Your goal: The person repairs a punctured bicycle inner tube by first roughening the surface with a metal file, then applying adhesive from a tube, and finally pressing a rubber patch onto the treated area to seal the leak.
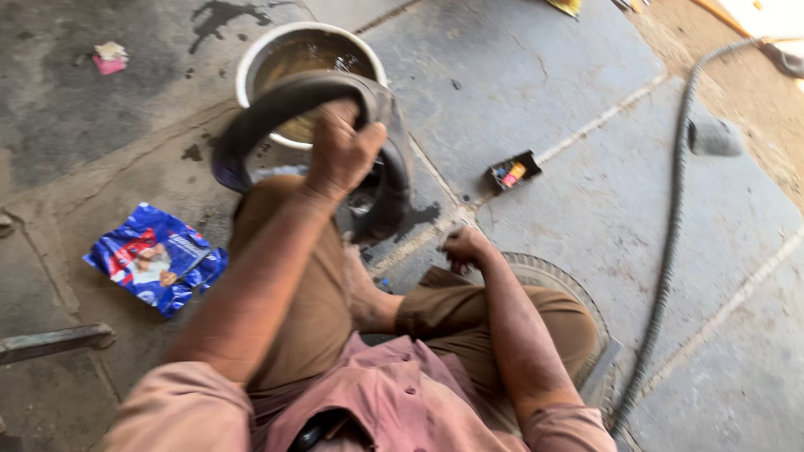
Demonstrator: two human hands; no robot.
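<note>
My left hand point(342, 151) grips a black rubber inner tube point(251, 125) at its top and holds it up over a white metal basin point(251, 63) of murky water. The tube curves down in front of my left knee. My right hand point(463, 249) is curled into a loose fist above my right knee, apart from the tube, and nothing shows in it. I sit low on the concrete floor with both knees bent, in brown trousers and a pink shirt.
A blue printed plastic bag point(155, 258) lies on the floor at left. A small black box with coloured bits point(512, 172) sits ahead on the right. A grey ribbed hose point(670, 234) runs along the right. A tyre point(569, 289) lies under my right leg.
</note>
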